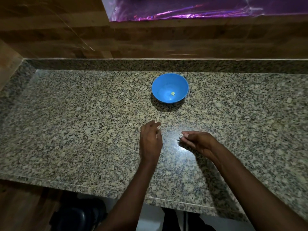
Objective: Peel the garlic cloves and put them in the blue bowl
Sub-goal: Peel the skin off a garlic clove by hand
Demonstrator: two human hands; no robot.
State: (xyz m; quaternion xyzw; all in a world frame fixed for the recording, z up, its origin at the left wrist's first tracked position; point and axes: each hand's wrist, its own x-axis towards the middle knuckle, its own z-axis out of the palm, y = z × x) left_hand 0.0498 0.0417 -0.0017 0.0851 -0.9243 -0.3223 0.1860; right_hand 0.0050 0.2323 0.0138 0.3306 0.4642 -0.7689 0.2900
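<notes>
Home kitchen: speckled granite counter (83, 122) w/ upstand, wood-look wall (50, 30) behind.

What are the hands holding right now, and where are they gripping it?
The right hand pinches a small pale garlic clove at its fingertips; which end it grips is too small to tell. The left hand holds nothing.

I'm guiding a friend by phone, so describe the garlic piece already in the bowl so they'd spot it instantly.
On the speckled granite counter, find the blue bowl near the back wall. Inside, toward its near right side, lies one garlic piece: small, pale yellowish, the only thing in the bowl.
</notes>
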